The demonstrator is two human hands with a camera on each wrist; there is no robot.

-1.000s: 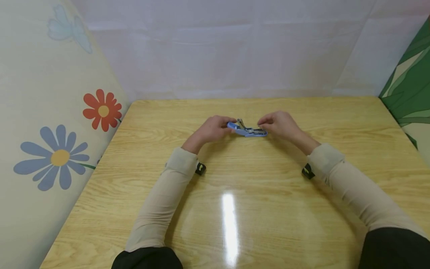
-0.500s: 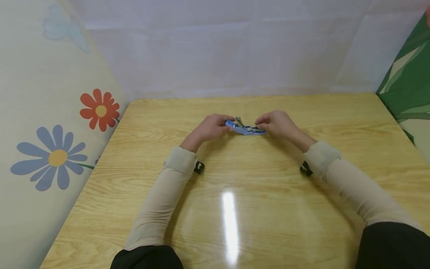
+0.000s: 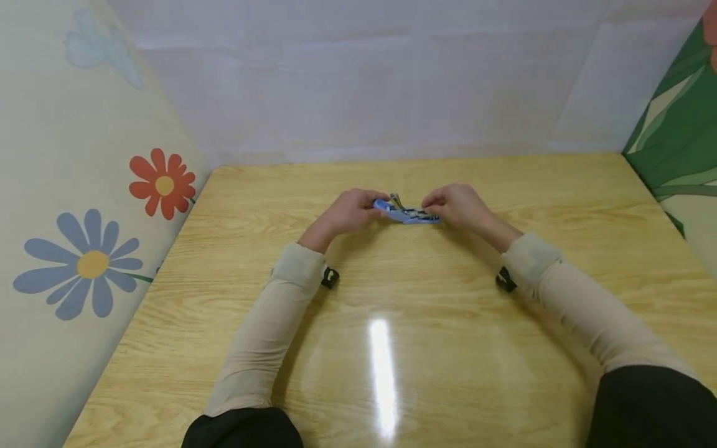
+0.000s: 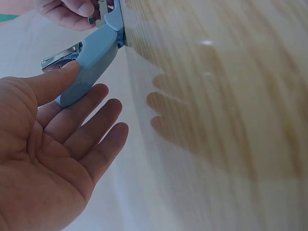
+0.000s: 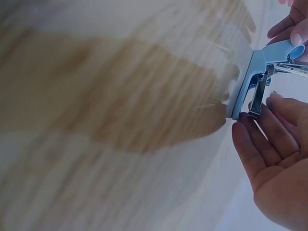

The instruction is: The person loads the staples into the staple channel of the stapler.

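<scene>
A light blue stapler (image 3: pixel 396 215) stands spread open near the far side of the table, its base down at the wood. My left hand (image 3: pixel 350 211) holds the raised cover (image 4: pixel 94 60) between thumb and index finger, the other fingers spread out below. At the opposite end, my right hand (image 3: pixel 460 202) is beside the metal magazine (image 5: pixel 259 96), its fingertips right at the base's front end. Between that hand's thumb and index finger is a small grey metal piece (image 5: pixel 274 93) that looks like a strip of staples, mostly covered by the fingers.
The wood-grain table (image 3: pixel 437 348) is glossy, with a bright reflection in front. A pale sheet (image 3: pixel 358 93) rises behind its far edge. Flower-patterned panels flank it left (image 3: pixel 50 155) and right (image 3: pixel 683 124). Both wrists wear small black devices.
The head view has shifted slightly. Both hands keep nearly the same places at the stapler, which stays spread open; no grip has visibly changed.
</scene>
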